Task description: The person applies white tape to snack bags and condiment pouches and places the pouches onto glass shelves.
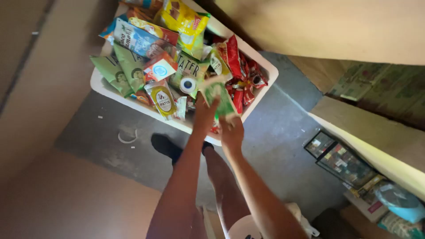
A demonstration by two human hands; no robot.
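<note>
Head view: we recorded both hands over a white tub [261, 90] heaped with snack packets. The left hand [204, 116] and right hand [231, 128] were closed together on a small green packet [218, 95] at the tub's near edge; which fingers bore it was blurred. Risk: the heaped packets could slide over the rim if disturbed. The tub stood over a grey concrete floor [274, 146] between beige walls.
</note>
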